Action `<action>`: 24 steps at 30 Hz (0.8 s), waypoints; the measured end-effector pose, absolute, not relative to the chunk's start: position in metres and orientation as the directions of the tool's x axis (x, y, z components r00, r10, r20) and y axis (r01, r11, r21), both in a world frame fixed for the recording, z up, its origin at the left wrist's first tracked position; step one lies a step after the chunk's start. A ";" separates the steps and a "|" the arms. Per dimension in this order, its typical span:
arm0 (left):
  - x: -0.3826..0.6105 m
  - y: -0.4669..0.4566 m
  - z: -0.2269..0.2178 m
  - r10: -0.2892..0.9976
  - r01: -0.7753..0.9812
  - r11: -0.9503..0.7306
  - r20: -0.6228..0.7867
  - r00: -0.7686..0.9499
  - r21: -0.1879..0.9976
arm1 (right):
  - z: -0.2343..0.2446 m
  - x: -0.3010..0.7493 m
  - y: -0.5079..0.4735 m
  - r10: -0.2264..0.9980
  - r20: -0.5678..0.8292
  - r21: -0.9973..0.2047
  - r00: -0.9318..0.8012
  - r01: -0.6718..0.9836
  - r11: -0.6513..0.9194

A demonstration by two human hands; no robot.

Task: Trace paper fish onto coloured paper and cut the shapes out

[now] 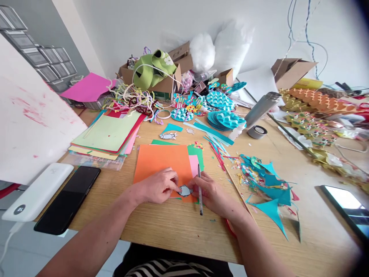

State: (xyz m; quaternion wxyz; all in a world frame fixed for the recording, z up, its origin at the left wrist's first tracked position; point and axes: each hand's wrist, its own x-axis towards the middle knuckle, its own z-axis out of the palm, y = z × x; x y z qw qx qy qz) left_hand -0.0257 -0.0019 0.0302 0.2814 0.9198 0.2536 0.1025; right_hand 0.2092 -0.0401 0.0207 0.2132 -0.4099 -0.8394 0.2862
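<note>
A small grey-white paper cutout point(185, 190) lies on an orange paper sheet point(161, 161) near the table's front edge. My left hand point(158, 187) presses its fingertips on the cutout's left side, fingers curled together. My right hand point(211, 194) touches the cutout's right side and holds a grey pencil point(199, 190) that points towards me. Pink and green sheets stick out from under the orange one.
A black phone point(69, 198) and white power bank point(37, 196) lie front left, a stack of coloured paper point(108, 136) behind them. Teal paper scraps point(269, 184) lie right, teal wavy discs point(223, 117), a metal flask point(262, 108), tape roll point(257, 132) and boxes farther back.
</note>
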 end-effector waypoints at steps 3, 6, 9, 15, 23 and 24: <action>-0.026 -0.002 0.030 0.523 0.401 -0.711 0.052 0.851 0.577 | 0.021 0.209 -0.041 0.814 0.121 -0.640 -0.568 0.583 0.501; -0.025 -0.002 0.030 0.523 0.395 -0.709 0.060 0.850 0.584 | 0.020 0.209 -0.041 0.818 0.123 -0.629 -0.561 0.594 0.502; -0.025 -0.002 0.031 0.525 0.401 -0.713 0.058 0.849 0.575 | 0.020 0.208 -0.040 0.821 0.136 -0.635 -0.555 0.587 0.502; -0.025 -0.003 0.030 0.549 0.424 -0.715 0.070 0.833 0.556 | 0.014 0.205 -0.039 0.845 0.173 -0.629 -0.506 0.603 0.490; -0.025 -0.004 0.030 0.563 0.442 -0.706 0.060 0.824 0.553 | 0.011 0.204 -0.039 0.848 0.180 -0.616 -0.498 0.615 0.492; -0.025 -0.004 0.030 0.564 0.443 -0.705 0.060 0.823 0.554 | 0.011 0.204 -0.039 0.849 0.177 -0.615 -0.498 0.617 0.491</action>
